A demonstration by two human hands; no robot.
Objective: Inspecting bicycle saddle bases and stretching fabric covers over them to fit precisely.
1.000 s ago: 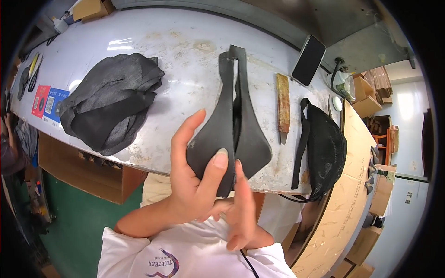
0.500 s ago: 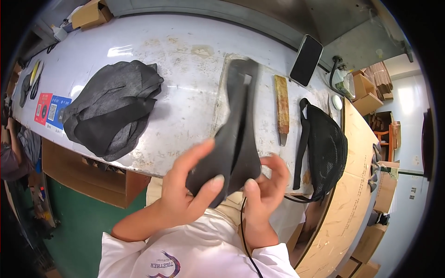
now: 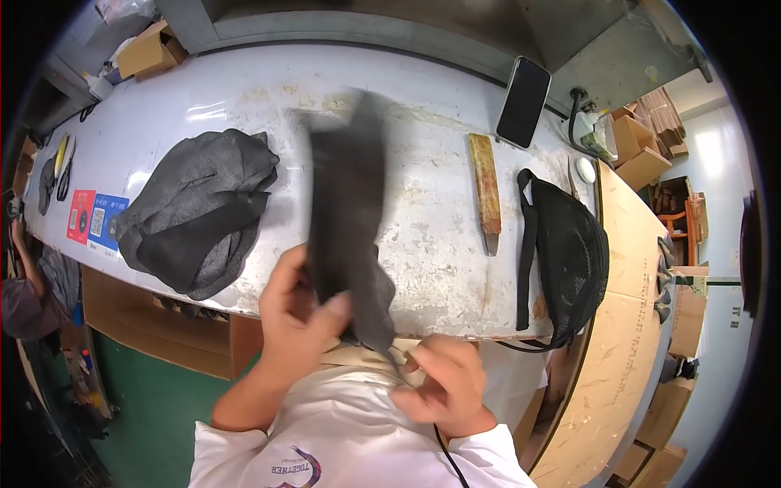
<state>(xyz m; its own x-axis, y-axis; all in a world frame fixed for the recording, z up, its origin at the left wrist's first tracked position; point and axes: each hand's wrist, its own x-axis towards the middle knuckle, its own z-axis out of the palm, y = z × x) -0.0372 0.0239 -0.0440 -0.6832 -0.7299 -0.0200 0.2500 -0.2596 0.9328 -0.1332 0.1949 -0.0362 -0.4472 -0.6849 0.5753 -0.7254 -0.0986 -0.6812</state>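
Observation:
A long dark grey fabric piece (image 3: pixel 348 203) stands blurred over the white worktable (image 3: pixel 439 236), reaching from the table's far half down to its near edge. My left hand (image 3: pixel 297 321) is shut on its lower part, thumb across the front. My right hand (image 3: pixel 447 390) sits lower and to the right, near my chest, its fingers pinched at the fabric's bottom tip.
A heap of grey and black fabric (image 3: pixel 199 211) lies at the left. A wooden stick (image 3: pixel 486 191), a black phone (image 3: pixel 524 102) and a black mesh bag (image 3: pixel 569 252) lie at the right. Scissors (image 3: pixel 63 167) and coloured cards (image 3: pixel 93 220) sit far left. Another person's arm (image 3: pixel 20 276) shows at the left edge.
The fabric piece has lifted off the table and swung upright, now blurred with motion. My right hand has dropped from the piece's lower edge toward my chest, pinching its tip.

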